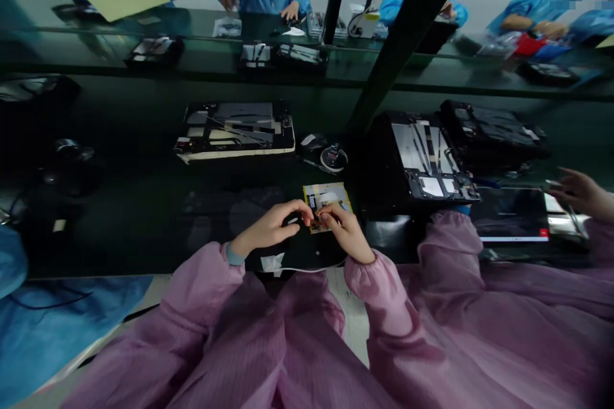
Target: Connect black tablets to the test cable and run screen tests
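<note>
Both of my hands meet over a flat battery-like pack point(336, 192) with yellow edges and a silvery face, lying on the dark bench. My right hand point(349, 231) pinches a small orange-brown piece point(318, 213), too small to identify exactly. The fingertips of my left hand point(273, 227) reach to the left side of that piece, while its thumb stands apart from the fingers. Part of the pack is hidden under my fingers. A scrap of white film point(272, 262) lies at the bench edge below my left hand.
Stacked tablet housings point(240, 128) stand behind on the left, and another stack point(432, 160) on the right. A small round dish point(334, 158) sits between them. At right, a co-worker's hand point(578, 192) is near a lit tablet screen point(513, 214). A dark post point(407, 38) slants across the shelf.
</note>
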A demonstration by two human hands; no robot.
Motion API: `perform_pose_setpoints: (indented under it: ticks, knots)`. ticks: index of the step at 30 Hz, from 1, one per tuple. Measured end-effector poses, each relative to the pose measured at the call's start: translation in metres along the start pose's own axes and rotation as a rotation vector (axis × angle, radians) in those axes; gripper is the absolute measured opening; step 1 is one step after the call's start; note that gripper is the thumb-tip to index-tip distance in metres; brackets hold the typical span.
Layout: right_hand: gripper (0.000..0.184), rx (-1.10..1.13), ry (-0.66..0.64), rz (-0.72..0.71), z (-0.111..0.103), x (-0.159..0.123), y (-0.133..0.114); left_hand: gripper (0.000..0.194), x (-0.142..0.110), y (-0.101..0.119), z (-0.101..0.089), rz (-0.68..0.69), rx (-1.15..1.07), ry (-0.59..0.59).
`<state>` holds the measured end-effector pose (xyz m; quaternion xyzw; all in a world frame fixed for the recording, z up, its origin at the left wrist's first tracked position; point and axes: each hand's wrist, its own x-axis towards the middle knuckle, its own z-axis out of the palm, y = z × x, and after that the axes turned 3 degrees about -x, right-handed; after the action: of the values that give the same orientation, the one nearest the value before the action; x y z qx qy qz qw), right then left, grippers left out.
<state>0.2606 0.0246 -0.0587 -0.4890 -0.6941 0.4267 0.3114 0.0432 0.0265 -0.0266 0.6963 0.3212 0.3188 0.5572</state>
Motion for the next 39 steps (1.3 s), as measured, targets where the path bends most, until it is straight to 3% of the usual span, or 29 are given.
perform_pose_setpoints:
  ticks: [3,6,10,13,17,21,29,32,35,39]
  knots:
    - [0.021,0.010,0.026,0.001,-0.004,0.001,-0.001,0.020,0.003,-0.003,-0.018,-0.096,-0.009,-0.001]
    - [0.021,0.034,0.029,0.013,-0.005,0.003,0.000,0.028,0.007,-0.004,-0.025,-0.169,0.075,0.119]
    - [0.020,0.045,0.022,0.034,-0.002,0.007,0.004,0.029,0.012,-0.009,-0.013,-0.147,0.081,0.170]
    - [0.021,0.053,0.041,0.040,-0.001,0.008,0.006,0.034,0.003,-0.013,0.002,-0.078,0.326,0.180]
    - [0.017,0.042,0.091,0.033,0.000,0.005,0.007,0.041,-0.029,-0.019,0.010,0.026,0.806,0.016]
    - [0.035,-0.136,0.061,-0.065,0.000,0.001,0.010,0.040,-0.055,-0.026,0.004,0.075,0.965,-0.119]
    - [0.020,-0.692,0.029,-0.264,0.009,-0.002,0.014,0.021,-0.038,-0.023,-0.002,0.164,1.096,-0.228]
    - [0.023,-0.827,0.048,-0.294,0.012,-0.003,0.012,0.013,-0.035,-0.021,-0.002,0.210,1.150,-0.271]
    - [0.020,-0.774,0.064,-0.298,0.010,-0.003,0.006,0.012,-0.034,-0.015,-0.004,0.258,1.185,-0.269]
    - [0.015,-0.584,-0.030,-0.309,0.003,0.003,-0.001,0.013,-0.033,-0.010,-0.007,0.286,1.177,-0.255]
